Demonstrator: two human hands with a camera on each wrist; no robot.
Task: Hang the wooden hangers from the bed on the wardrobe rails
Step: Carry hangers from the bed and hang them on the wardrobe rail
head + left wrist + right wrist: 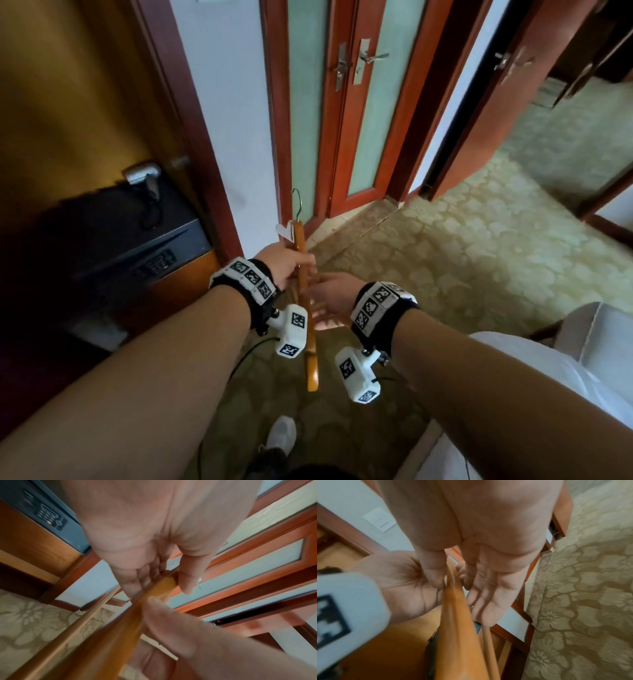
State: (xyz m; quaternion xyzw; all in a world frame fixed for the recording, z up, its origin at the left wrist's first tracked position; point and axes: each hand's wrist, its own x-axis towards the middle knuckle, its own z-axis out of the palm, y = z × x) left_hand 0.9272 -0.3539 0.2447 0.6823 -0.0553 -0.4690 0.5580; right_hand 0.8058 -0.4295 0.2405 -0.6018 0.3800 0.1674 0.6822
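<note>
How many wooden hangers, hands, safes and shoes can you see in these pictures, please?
wooden hanger: 1 (seen edge-on)
hands: 2, the left hand and the right hand
safe: 1
white shoe: 1
Total: 5

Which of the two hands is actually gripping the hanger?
The left hand: its fingers and thumb curl round the hanger near the hook end. The right hand only lies beside it with straight fingers.
</note>
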